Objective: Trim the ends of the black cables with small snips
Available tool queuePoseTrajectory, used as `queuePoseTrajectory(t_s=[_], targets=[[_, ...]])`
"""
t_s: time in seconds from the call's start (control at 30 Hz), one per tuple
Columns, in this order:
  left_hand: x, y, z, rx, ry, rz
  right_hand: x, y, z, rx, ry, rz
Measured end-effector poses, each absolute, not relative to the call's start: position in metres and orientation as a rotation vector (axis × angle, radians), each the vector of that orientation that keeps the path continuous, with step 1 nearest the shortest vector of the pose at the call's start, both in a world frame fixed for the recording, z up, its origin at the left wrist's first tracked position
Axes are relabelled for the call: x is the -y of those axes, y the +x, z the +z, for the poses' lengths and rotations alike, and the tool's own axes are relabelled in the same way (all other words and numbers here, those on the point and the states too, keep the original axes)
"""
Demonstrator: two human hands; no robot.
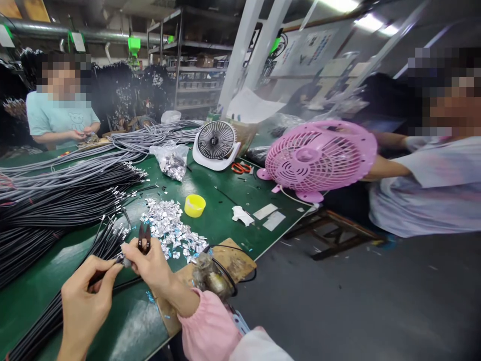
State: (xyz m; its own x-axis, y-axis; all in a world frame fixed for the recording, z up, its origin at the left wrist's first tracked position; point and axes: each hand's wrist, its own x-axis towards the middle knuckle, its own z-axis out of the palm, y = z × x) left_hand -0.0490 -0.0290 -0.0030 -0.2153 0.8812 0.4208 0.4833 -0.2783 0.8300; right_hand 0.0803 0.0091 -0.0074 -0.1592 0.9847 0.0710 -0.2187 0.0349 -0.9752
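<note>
My left hand [86,296] pinches a black cable [96,277] close to its stripped end. Right beside it, my right hand [152,263] has its thumb and fingertips at the cable's tip, where a small greyish bit shows. A pair of small dark snips [144,237] is held in the right hand, blades pointing up. Behind that hand lies a pile of silvery foil scraps [169,225], with a few blue bits in it. Bundled black cables [67,210] with light-coloured tips stretch across the green table on the left.
A yellow tub [195,205], a bag of foil pieces [171,160], orange scissors [241,168], a white fan [216,145] and a pink fan [319,155] stand around. A wooden board [229,255] carries a metal device [212,278]. Two people sit nearby, left and right.
</note>
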Motion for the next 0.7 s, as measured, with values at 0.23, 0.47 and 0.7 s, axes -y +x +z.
queuePoseTrajectory(t_s=[0.23, 0.47, 0.7], targets=[[0.028, -0.052, 0.002, -1.699, 1.682, 1.431, -0.02, 0.089, 0.002, 0.901, -0.97, 1.394], [0.027, -0.067, 0.008, -1.765, 1.7, 1.454, -0.026, 0.097, 0.004, 0.858, -0.966, 1.285], [0.031, -0.058, 0.01, -1.753, 1.701, 1.434, -0.009, 0.089, 0.013, 1.3, -0.859, 1.256]])
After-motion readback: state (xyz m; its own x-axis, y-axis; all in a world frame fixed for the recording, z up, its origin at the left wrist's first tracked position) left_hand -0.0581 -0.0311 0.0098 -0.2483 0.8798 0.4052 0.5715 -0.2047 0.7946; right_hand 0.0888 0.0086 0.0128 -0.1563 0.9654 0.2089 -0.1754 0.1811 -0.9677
